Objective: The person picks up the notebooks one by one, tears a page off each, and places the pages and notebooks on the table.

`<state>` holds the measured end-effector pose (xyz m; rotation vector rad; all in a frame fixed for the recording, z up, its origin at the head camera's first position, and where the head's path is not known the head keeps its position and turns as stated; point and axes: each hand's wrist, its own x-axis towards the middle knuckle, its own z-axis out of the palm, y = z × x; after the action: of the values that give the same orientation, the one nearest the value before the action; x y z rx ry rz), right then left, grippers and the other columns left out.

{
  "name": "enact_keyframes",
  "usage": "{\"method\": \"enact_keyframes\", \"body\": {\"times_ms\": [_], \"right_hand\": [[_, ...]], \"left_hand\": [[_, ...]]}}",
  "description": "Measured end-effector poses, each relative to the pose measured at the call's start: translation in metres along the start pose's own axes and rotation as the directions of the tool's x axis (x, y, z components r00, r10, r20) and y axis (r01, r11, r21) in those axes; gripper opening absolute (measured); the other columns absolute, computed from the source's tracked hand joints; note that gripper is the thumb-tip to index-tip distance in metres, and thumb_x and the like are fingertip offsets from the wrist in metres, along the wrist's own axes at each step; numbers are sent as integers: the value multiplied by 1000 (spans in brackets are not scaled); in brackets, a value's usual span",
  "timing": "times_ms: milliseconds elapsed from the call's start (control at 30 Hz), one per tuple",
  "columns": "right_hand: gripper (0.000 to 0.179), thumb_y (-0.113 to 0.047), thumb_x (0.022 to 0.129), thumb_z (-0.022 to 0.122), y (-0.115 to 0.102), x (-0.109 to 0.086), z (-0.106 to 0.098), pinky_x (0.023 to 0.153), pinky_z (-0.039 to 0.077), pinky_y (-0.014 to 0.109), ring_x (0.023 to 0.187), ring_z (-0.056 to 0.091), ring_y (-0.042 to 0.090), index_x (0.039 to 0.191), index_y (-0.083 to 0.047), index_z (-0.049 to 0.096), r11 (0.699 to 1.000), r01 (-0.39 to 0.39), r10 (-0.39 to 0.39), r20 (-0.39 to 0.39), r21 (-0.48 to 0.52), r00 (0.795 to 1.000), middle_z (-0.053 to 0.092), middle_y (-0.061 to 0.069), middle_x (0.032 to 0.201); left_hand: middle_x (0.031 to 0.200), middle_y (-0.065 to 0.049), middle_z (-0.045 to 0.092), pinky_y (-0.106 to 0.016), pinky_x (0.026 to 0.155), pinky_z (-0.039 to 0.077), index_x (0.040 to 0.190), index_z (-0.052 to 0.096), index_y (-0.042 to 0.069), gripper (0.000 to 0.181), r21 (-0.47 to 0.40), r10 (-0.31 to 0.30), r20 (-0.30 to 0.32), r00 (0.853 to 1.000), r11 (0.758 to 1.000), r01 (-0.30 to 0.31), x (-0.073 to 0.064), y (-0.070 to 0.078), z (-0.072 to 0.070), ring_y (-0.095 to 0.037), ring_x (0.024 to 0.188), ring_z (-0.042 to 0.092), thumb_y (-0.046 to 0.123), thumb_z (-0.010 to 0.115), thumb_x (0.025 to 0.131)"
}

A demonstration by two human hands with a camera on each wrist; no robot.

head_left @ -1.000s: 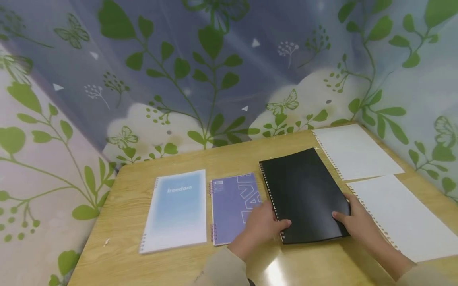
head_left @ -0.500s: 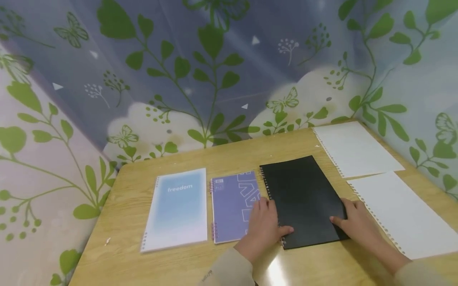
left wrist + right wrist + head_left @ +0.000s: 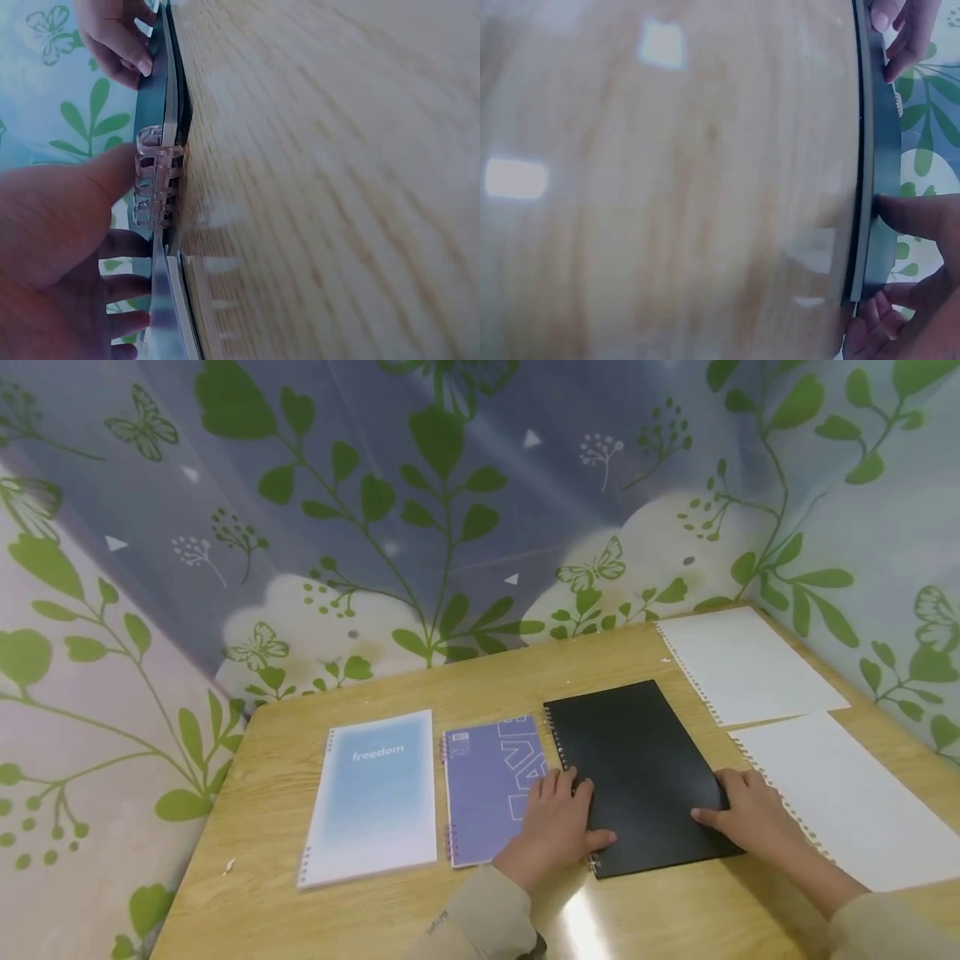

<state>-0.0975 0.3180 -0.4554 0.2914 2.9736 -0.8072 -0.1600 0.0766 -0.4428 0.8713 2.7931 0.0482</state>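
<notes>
A black-covered ring-bound notebook (image 3: 637, 768) lies on the wooden table in front of me. My left hand (image 3: 555, 818) rests at its ringed left edge, thumb on the lower cover and fingertips along the spine, overlapping the purple notebook (image 3: 480, 802). The left wrist view shows clear binding rings (image 3: 157, 180) beside that thumb, with relaxed fingers below. At the opposite edge, my right hand (image 3: 750, 810) holds the notebook with the thumb on top and fingers around the side. In the right wrist view, the black cover (image 3: 886, 150) bows slightly above the pages.
A blue-and-white notebook (image 3: 382, 810) marked "freedom" lies to the left of the purple one. Two white hole-edged sheets, a far sheet (image 3: 750, 668) and a near sheet (image 3: 840, 802), lie to the right. Leaf-patterned cloth (image 3: 450, 527) hangs behind the table (image 3: 262, 827).
The black notebook has come down from a slightly raised, tilted pose to lie on the table. My left fingers have moved up onto its spine; the right hand stays at its right edge.
</notes>
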Motion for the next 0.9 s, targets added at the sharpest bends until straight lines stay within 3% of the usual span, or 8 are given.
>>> {"method": "enact_keyframes", "body": {"times_ms": [233, 400, 500, 600, 700, 800, 867, 900], "right_hand": [[73, -23, 78, 70, -9, 1, -13, 84, 37, 62, 107, 35, 57, 123, 22, 34, 996, 10, -11, 4, 88, 1000, 32, 44, 120], [70, -19, 84, 64, -38, -3, -43, 83, 41, 59, 108, 40, 54, 129, 20, 27, 979, 73, -76, 5, 191, 997, 32, 41, 125], [64, -21, 89, 58, -64, -9, -59, 84, 43, 57, 112, 43, 50, 135, 11, 27, 958, 159, -162, -8, 240, 987, 36, 35, 132], [56, -21, 92, 54, -92, -21, -68, 85, 46, 55, 114, 48, 44, 138, 2, 30, 927, 258, -257, -39, 271, 966, 45, 28, 131], [52, -23, 93, 54, -121, -32, -64, 81, 51, 47, 106, 58, 36, 136, -2, 35, 896, 347, -340, -72, 277, 938, 59, 22, 120], [50, -30, 93, 53, -146, -43, -51, 71, 55, 37, 89, 68, 26, 134, -5, 40, 880, 417, -403, -104, 227, 909, 67, 17, 109], [49, -33, 93, 53, -159, -47, -42, 66, 55, 32, 84, 69, 21, 132, -6, 42, 872, 463, -447, -127, 158, 885, 67, 14, 110], [49, -33, 92, 53, -165, -49, -37, 65, 55, 31, 82, 69, 19, 131, -6, 44, 866, 487, -470, -147, 117, 871, 67, 12, 110]], "left_hand": [[144, -4, 32, -44, 112, 19, 135, 44, 21, 60, -128, 10, -82, 997, 992, -21, 5, -5, -2, -23, 135, 23, 58, 47, 88], [132, -7, 49, -46, 103, 33, 129, 52, 15, 45, -175, 11, -234, 972, 983, -54, 4, -21, -25, -26, 125, 40, 41, 49, 93], [128, -8, 55, -46, 99, 38, 127, 53, 13, 43, -238, -6, -278, 960, 969, -63, 5, -34, -46, -27, 121, 46, 39, 49, 93], [128, -9, 56, -45, 98, 40, 128, 52, 10, 45, -408, -27, -265, 964, 909, -87, 6, -45, -71, -28, 120, 49, 40, 44, 95], [126, -9, 57, -43, 97, 43, 130, 49, 10, 52, -602, -56, -193, 980, 795, -73, 5, -54, -98, -27, 117, 53, 48, 37, 96], [118, -6, 63, -42, 95, 45, 131, 47, 12, 62, -716, -77, -98, 992, 698, -17, 5, -61, -121, -24, 110, 58, 59, 31, 93], [109, -6, 67, -41, 90, 48, 132, 46, 11, 68, -746, -82, -42, 996, 666, 23, 5, -64, -134, -22, 103, 62, 63, 31, 91], [104, -6, 69, -39, 86, 49, 132, 45, 10, 70, -747, -86, -24, 996, 664, 39, 5, -65, -139, -21, 98, 64, 64, 32, 90]]}}
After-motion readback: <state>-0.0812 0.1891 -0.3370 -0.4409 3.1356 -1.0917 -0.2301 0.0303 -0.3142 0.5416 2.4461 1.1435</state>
